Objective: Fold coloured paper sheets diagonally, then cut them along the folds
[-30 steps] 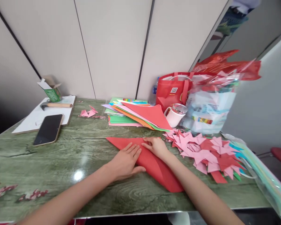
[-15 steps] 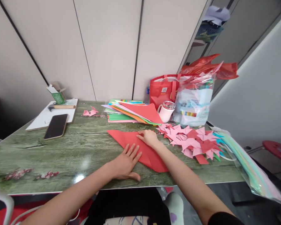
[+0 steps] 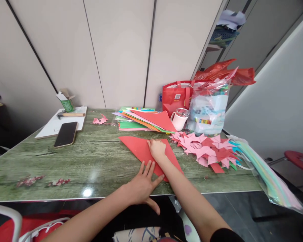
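Note:
A folded sheet of red paper (image 3: 137, 148) lies on the table in front of me, roughly a triangle with one point toward the upper left. My left hand (image 3: 143, 185) is open, fingers spread, its fingertips resting on the paper's lower edge and its thumb over the table's front edge. Farther up, my right hand (image 3: 157, 149) is closed, its curled fingers pressed on the paper near the top edge. My right forearm crosses over the paper's right part and hides some of it.
Folded pink and red paper pieces (image 3: 204, 149) lie heaped at the right. Behind are stacked colored paper (image 3: 141, 121), a white mug (image 3: 179, 120), a red bag (image 3: 170, 101) and a clear plastic bag (image 3: 208, 112). A phone (image 3: 66, 134) and hammer (image 3: 72, 115) lie left.
My right hand has gone from pinching near the top edge to pressing with curled fingers. My left hand has slid slightly right and toward me, and the paper's folded layers lie flatter.

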Demonstrator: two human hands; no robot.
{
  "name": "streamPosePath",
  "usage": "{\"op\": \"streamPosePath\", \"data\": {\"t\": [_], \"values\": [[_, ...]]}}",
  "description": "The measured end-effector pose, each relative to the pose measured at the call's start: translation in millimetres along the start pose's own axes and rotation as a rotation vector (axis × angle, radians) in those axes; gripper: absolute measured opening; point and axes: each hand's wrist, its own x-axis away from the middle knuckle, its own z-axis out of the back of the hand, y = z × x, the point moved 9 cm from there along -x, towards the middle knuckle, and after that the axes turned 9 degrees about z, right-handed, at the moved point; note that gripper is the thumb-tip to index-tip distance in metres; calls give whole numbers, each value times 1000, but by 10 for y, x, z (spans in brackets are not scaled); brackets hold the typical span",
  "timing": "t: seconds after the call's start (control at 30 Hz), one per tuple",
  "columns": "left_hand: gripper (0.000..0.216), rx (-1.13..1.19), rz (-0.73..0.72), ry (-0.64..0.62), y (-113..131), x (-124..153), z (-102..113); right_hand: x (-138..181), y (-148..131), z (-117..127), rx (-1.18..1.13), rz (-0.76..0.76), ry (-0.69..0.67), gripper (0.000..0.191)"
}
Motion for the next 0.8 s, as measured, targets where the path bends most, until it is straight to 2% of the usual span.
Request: {"op": "streamPosePath", "data": {"t": [0.17, 0.3, 0.47, 0.8], "values": [[108, -1, 10, 72, -30, 39, 26, 33, 16, -14, 0, -28, 41, 27], [99, -66, 71, 77, -223, 52, 67, 37, 26, -4, -6, -22, 59, 27], [82, -103, 176, 98, -641, 101, 171, 34, 32, -13, -10, -31, 63, 27], [61, -155, 489, 165, -1689, 273, 374, 25, 32, -31, -6, -30, 50, 27]]}}
